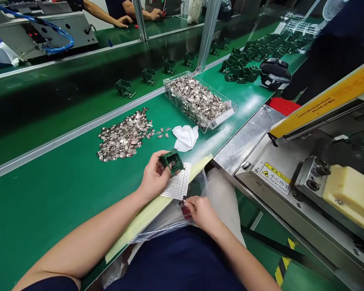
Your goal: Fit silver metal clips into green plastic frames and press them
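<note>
Left of the hands: left hand (154,178), fingers and thumb closed about a dark green part (176,161), square-framed with a hollow middle, held above the desk (57,194) near its front edge. Right hand (202,209): thumb and fingertips drawn together just beside the lower corner of a silver gridded sheet (178,184); whether anything is pinched there cannot be told. The sheet lies under and beside the green part, partly over a pale yellow strip (139,220) along the desk edge; clear plastic (200,186) below. On the desk: one loose heap of small metal pieces (125,137), several strays at its right; one white cloth (186,138), crumpled; one clear tray (234,108) filled with similar pieces; farther off, a cluster of green parts (241,64) beside a black case (275,74). Beyond the metal rail (75,129): a spaced row of green units (124,89). At right: one machine bearing a yellow bar (324,97) and a warning label (275,178). Far side: two hands of co-workers (124,21).
</note>
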Demonstrator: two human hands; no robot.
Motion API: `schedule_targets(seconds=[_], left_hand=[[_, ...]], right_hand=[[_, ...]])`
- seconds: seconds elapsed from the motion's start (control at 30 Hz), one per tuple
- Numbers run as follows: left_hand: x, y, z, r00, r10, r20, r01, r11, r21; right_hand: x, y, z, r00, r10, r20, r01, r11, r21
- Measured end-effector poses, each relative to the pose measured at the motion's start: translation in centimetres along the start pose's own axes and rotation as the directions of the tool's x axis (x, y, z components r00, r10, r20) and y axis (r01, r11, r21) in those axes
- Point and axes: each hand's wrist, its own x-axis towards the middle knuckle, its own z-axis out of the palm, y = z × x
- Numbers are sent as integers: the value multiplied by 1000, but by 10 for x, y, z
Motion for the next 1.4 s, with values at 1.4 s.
schedule_targets(seconds=[1.4], left_hand=[[-25, 49, 42, 846, -37, 532, -77, 979, 190]], right_hand=[[-25, -88, -100, 899, -339, -279, 353, 936, 2]])
